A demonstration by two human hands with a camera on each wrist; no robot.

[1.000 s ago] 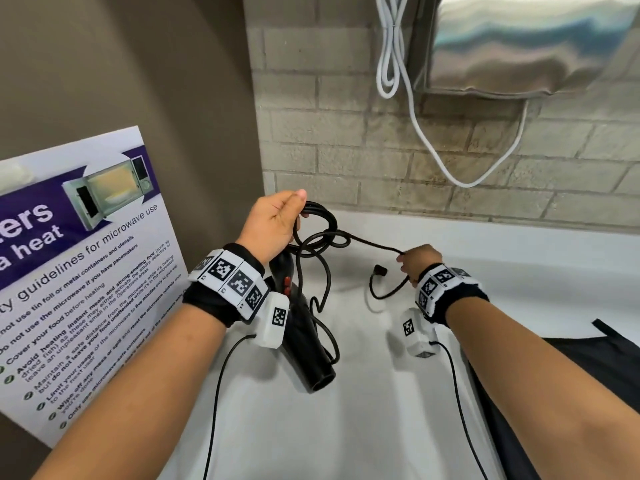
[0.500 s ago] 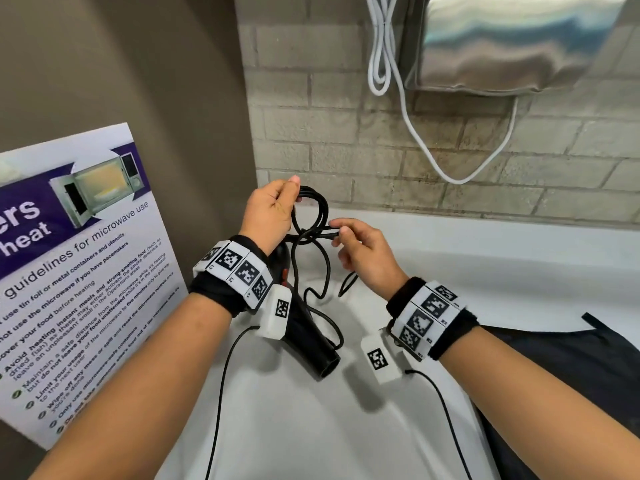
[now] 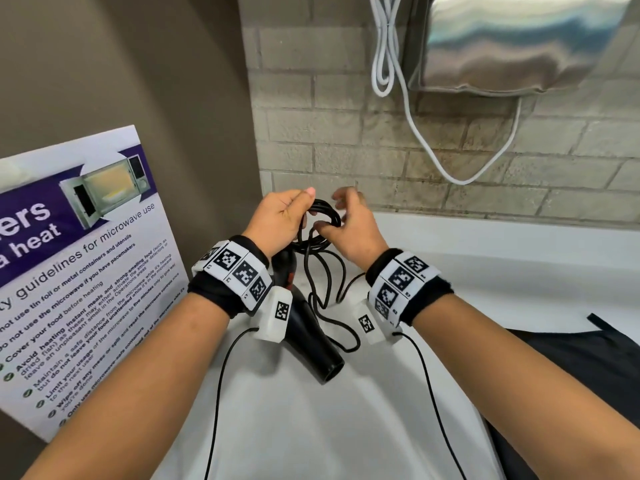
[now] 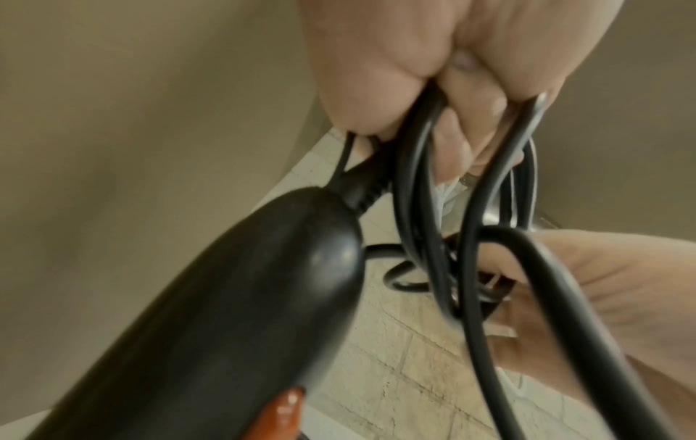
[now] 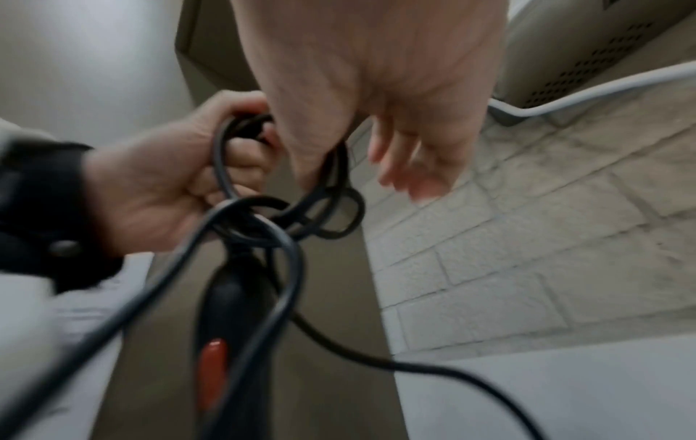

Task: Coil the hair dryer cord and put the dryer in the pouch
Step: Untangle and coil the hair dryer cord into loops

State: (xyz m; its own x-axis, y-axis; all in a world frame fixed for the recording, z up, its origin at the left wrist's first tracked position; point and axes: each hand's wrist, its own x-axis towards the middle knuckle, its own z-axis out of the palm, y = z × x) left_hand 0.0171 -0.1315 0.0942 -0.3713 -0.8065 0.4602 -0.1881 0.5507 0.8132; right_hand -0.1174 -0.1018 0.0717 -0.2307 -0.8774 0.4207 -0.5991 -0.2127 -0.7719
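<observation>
Left hand [image 3: 282,220] grips cord [image 3: 323,213] loops, dryer [image 3: 311,341] hanging; right hand [image 3: 349,226] pinches cord, other fingers loose; white counter [image 3: 346,427] free below, brick wall [image 3: 346,140] close behind

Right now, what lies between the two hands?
Looped black cord, gripped by the left hand and touched by the right hand; the head view shows it.

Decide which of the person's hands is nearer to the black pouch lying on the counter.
Right. The right hand works at the cord on the side toward the pouch at the counter's right edge; the left hand grips the coil farther left, by the poster.
</observation>
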